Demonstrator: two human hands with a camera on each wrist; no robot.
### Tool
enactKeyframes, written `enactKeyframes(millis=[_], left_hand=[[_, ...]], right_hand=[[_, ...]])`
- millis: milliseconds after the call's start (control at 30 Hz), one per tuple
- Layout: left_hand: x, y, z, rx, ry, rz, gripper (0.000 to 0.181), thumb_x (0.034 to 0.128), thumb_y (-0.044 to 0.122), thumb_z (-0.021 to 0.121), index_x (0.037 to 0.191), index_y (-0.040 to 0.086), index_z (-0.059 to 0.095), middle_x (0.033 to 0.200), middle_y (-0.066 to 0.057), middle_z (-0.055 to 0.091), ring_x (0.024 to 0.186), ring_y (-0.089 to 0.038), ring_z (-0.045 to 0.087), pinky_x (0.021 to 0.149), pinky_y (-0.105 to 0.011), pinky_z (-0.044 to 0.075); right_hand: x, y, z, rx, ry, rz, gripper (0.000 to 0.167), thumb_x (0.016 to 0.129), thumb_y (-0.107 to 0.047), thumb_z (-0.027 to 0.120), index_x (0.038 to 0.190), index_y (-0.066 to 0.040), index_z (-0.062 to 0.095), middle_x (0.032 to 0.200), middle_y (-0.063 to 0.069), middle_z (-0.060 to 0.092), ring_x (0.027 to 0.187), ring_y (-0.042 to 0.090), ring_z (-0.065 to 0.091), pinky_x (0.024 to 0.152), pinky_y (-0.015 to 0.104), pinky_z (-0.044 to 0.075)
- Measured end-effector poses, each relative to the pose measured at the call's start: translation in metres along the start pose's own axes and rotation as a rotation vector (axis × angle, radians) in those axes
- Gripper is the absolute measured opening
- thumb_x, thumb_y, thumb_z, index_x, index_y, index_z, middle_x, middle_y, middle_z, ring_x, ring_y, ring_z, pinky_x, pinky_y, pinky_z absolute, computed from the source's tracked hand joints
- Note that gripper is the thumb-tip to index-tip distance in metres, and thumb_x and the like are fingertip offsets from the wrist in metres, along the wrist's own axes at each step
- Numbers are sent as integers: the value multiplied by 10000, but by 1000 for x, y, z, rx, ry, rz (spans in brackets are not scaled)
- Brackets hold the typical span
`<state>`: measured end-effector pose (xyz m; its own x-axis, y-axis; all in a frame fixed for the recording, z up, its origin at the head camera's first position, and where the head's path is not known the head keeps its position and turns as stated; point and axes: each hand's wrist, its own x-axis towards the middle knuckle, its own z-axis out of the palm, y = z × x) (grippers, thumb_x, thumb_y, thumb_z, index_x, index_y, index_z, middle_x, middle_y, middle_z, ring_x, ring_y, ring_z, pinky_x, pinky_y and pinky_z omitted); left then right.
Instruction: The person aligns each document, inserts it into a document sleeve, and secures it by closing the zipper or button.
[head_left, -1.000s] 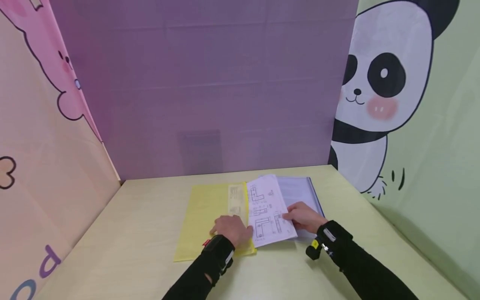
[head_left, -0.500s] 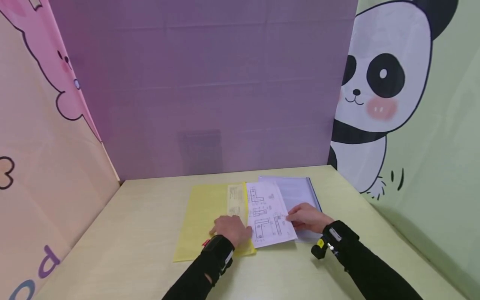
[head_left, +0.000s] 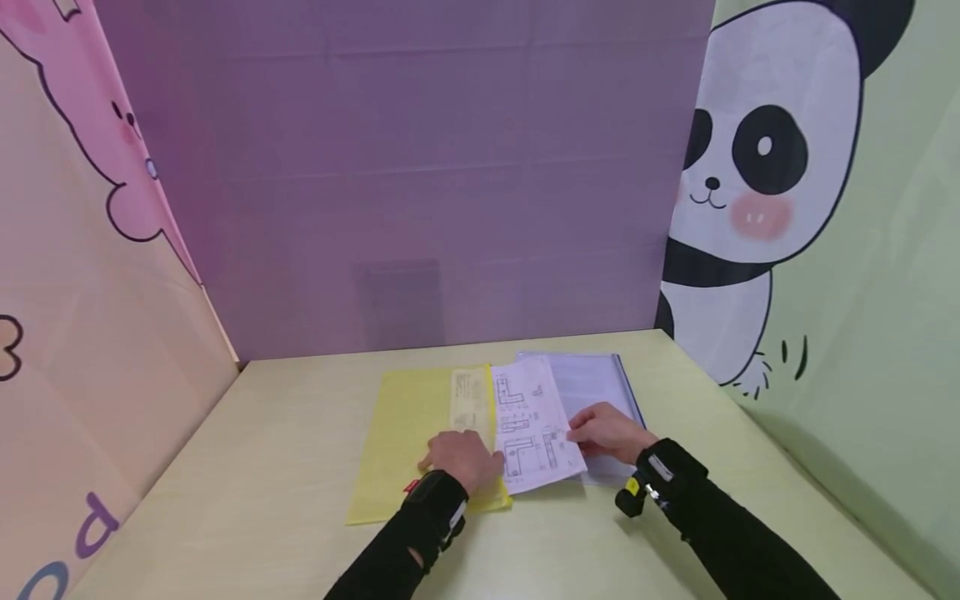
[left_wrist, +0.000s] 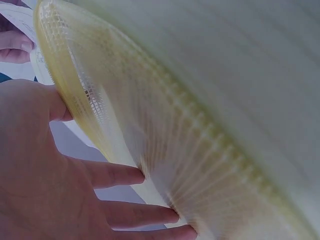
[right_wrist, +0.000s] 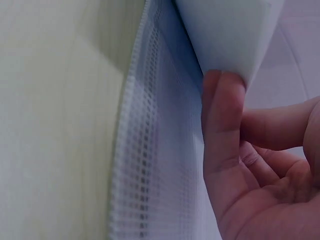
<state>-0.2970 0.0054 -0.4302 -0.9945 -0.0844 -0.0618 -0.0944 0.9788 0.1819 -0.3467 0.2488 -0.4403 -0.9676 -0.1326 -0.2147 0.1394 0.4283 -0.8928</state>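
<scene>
My left hand [head_left: 462, 458] rests on a yellow mesh zip pouch [head_left: 408, 408], its fingers spread against the mesh [left_wrist: 150, 135] and its thumb at the yellow edge. With my right hand [head_left: 609, 432] I pinch the right edge of white printed sheets [head_left: 528, 408] between thumb and fingertips. Technical drawings show on the top sheet. The sheets' left edge meets the pouch's right edge; whether part of them lies inside is hard to tell. Under the sheets' right side lies a pale lilac-white mesh pouch [head_left: 592, 379] with a dark blue edge, close below my right hand.
Both pouches lie on a light wooden table [head_left: 300, 450]. A purple backdrop [head_left: 435, 183] stands along its far edge. Printed walls flank it, with a panda picture [head_left: 750, 183] on the right. Each wrist wears a black band.
My right hand moved slightly right, then back left with the sheets. Their right edge now sits a little nearer the yellow pouch. My left hand has stayed in place.
</scene>
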Motion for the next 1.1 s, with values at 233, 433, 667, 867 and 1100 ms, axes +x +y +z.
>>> enactKeyframes(millis=[233,433,667,867,1100], left_hand=[[2,0,-1,25,5,14,618,904,585,601,1078,1,702,986,-244,634,949,-426,588,826,-673,528],[2,-1,-3,58,4,33,634,905,599,590,1055,-4,713,979,-231,651,950,-433,608,804,-664,539],[2,-1,-3,39,1,38,600,900,574,605,1055,4,705,1005,-237,647,982,-448,601,823,-678,526],[1,0,-5,28,-3,30,611,902,586,612,1077,8,706,1042,-247,651,1019,-459,598,835,-684,518],[1,1,-5,-5,1,3,615,898,581,622,1090,2,701,1072,-264,633,1039,-451,580,874,-673,503]], right_hand=[[3,-1,6,-27,8,-10,236,910,11,701,1118,108,646,1021,176,670,818,244,649,721,350,580],[5,-7,13,-42,16,-10,232,902,29,701,1112,111,646,1018,180,664,813,245,653,729,355,588],[4,-14,22,-81,21,-8,233,910,22,697,1124,104,652,1017,171,662,814,246,649,740,354,592],[1,-21,32,-88,16,-36,209,910,25,693,1100,104,658,997,156,674,799,228,654,721,356,593],[5,-23,38,-92,19,-12,200,911,12,695,1093,88,658,982,150,674,799,233,655,714,346,590]])
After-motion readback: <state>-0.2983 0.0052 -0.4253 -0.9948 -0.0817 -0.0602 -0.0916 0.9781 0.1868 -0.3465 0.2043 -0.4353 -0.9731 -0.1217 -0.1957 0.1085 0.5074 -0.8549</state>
